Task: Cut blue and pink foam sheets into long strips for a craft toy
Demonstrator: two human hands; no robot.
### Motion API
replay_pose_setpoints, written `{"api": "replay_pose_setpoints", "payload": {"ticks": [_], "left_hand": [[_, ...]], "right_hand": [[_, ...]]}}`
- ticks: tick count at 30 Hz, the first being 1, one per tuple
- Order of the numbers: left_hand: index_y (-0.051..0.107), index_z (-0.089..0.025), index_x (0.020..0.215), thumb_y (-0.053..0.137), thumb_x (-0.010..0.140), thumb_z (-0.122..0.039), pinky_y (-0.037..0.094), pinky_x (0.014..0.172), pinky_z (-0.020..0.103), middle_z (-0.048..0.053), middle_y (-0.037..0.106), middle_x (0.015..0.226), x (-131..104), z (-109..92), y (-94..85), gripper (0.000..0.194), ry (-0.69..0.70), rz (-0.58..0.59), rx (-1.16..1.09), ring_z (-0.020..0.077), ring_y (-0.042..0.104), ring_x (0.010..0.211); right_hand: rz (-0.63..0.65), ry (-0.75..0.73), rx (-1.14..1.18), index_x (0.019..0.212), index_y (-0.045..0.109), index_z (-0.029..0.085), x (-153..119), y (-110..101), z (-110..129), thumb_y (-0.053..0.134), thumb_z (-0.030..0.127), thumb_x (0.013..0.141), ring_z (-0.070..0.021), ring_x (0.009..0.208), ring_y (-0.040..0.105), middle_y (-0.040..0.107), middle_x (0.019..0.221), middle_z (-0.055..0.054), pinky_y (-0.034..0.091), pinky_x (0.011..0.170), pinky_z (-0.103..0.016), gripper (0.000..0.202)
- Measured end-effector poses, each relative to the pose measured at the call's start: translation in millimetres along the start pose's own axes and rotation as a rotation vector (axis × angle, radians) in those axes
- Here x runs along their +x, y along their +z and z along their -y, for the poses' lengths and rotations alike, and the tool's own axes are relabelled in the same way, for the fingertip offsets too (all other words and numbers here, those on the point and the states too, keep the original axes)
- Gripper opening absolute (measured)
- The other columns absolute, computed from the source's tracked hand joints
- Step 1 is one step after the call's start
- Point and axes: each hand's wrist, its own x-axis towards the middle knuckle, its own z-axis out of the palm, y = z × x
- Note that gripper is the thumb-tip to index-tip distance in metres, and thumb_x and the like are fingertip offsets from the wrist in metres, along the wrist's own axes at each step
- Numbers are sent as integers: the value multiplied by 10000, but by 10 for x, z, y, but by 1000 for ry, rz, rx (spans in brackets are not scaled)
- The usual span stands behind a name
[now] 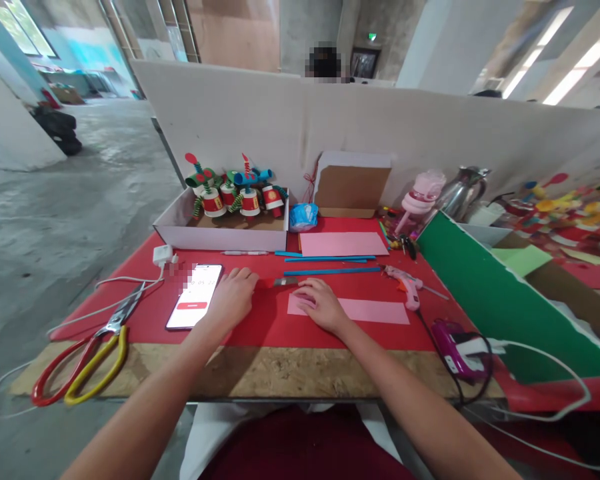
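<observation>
My left hand (236, 293) is curled beside the phone at the end of a flat red tool with a metal part (285, 281), perhaps a utility knife. Its red portion blends into the red table covering. My right hand (321, 305) rests on a pink paper strip (375, 311), fingers a little bent and apart, tips near the tool's metal end. The strip's right part shows beyond the wrist. Just behind the hands lie blue strips (333, 272) and a wider pink paper sheet (345, 244).
Left are a lit phone (195, 297), large scissors (111, 327) and a charger (163, 255). A white box (220, 239) holds several cup figures. Right are a pink glue gun (406, 285), a purple power block (463, 350) with cables, and a green-sided box (500, 300).
</observation>
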Motion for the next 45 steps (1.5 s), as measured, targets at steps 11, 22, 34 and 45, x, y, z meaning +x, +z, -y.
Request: {"api": "replay_pose_setpoints", "payload": {"ticks": [11, 22, 34, 45], "left_hand": [[641, -166, 1043, 438, 845, -85, 451, 827, 416, 136, 641, 1049, 27, -53, -1, 295, -47, -48, 0, 309, 553, 1035], [661, -171, 1084, 371, 878, -77, 442, 841, 388, 116, 649, 1007, -338, 128, 104, 367, 113, 46, -52, 266, 558, 968], [547, -285, 1352, 339, 917, -110, 442, 892, 408, 96, 623, 1084, -398, 43, 190, 513, 183, 132, -114, 247, 534, 980], [533, -313, 1364, 341, 932, -92, 390, 920, 397, 78, 597, 1155, -408, -25, 331, 522, 160, 102, -176, 237, 489, 999]], "right_hand": [[-33, -38, 39, 886, 662, 218, 15, -25, 28, 657, 124, 840, -223, 980, 577, 672, 922, -44, 467, 889, -371, 104], [-26, -17, 60, 1035, 658, 222, 3, -64, 87, 583, 155, 882, -232, 1046, 561, 670, 1041, -63, 457, 943, -391, 182], [207, -134, -112, 1231, 679, 267, -29, -173, -79, 523, 262, 965, -284, 1366, 411, 594, 1366, -75, 314, 1136, -518, 308], [266, -60, -141, 1321, 600, 338, -29, -161, -78, 471, 332, 998, -279, 1427, 339, 488, 1486, -14, 261, 1167, -542, 348]]}}
